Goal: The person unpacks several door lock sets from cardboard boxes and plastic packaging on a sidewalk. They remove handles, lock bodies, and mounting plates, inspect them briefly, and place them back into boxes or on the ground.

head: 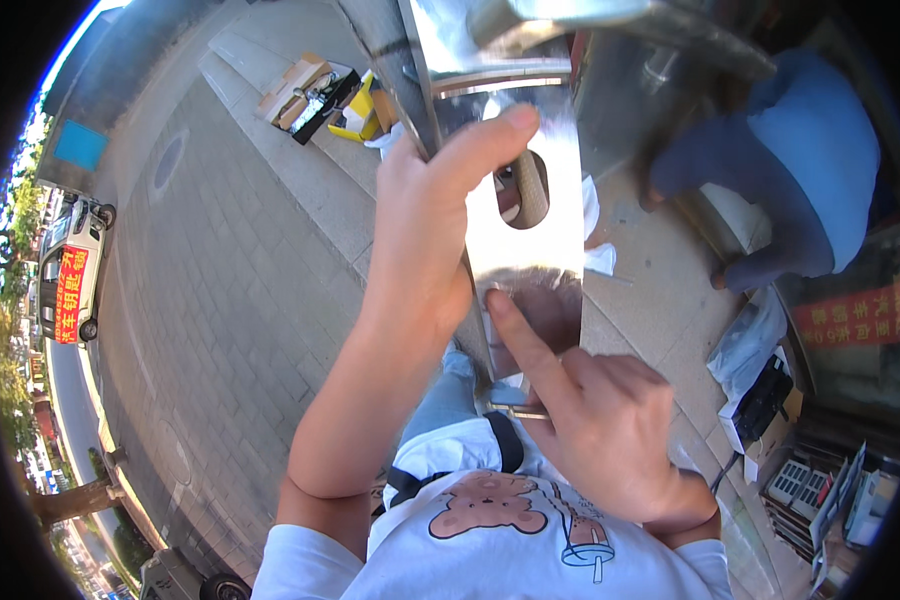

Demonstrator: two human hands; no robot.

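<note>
A polished metal plate (529,247) with an oval cut-out stands upright before me. My left hand (435,195) grips its left edge, with the thumb across its face above the cut-out. Through the opening shows a textured, rounded bar (530,189). My right hand (600,420) has its index finger extended, the tip at the plate's lower left edge, and the other fingers curled. A thin brass-coloured metal piece (520,411) shows beside the right thumb; whether the hand holds it is hidden. Above the plate is a blurred shiny metal part (607,19).
A person in a blue top (810,157) bends down at the right. Open boxes with metal parts (304,101) and a yellow box (356,112) lie on the stone step (300,176). A black device (765,397) and stacked packages (799,487) stand at lower right.
</note>
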